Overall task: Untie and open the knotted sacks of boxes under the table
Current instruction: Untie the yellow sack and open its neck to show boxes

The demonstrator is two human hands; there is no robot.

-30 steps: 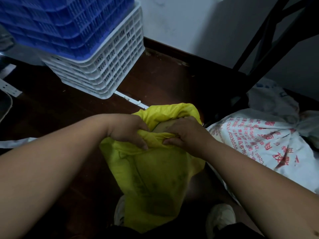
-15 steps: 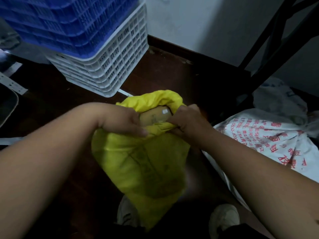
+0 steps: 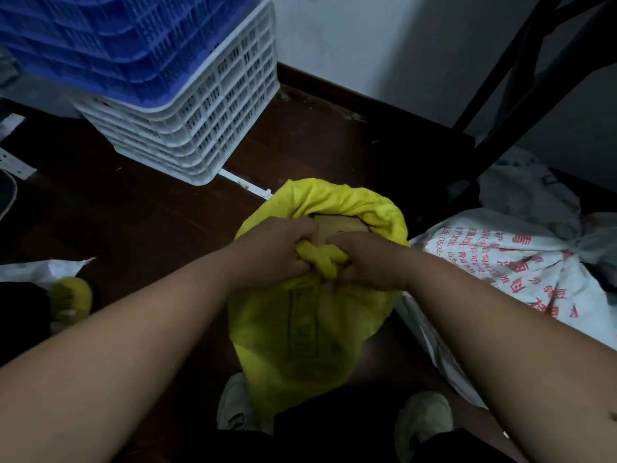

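Note:
A yellow woven sack (image 3: pixel 310 335) stands on the dark floor between my feet. Its mouth gapes at the far side, and a brown cardboard box (image 3: pixel 337 225) shows inside. My left hand (image 3: pixel 273 252) and my right hand (image 3: pixel 367 259) both grip a twisted bunch of the sack's yellow cloth (image 3: pixel 322 259) at the near rim, fingers curled round it. To the right lies a white sack with red print (image 3: pixel 521 272), its top gathered into a knot (image 3: pixel 581 245).
Stacked white crates (image 3: pixel 200 121) with blue crates (image 3: pixel 110 45) on top stand at the far left. Black table legs (image 3: pixel 521 85) rise at the right by the wall. Another yellow bundle (image 3: pixel 70 295) and white sack cloth (image 3: pixel 43 269) lie at the left. My shoes (image 3: pixel 233 402) are below.
The sack's mouth has opened wider and more of the box shows. Both hands have drawn close together and now bunch the near rim cloth between them.

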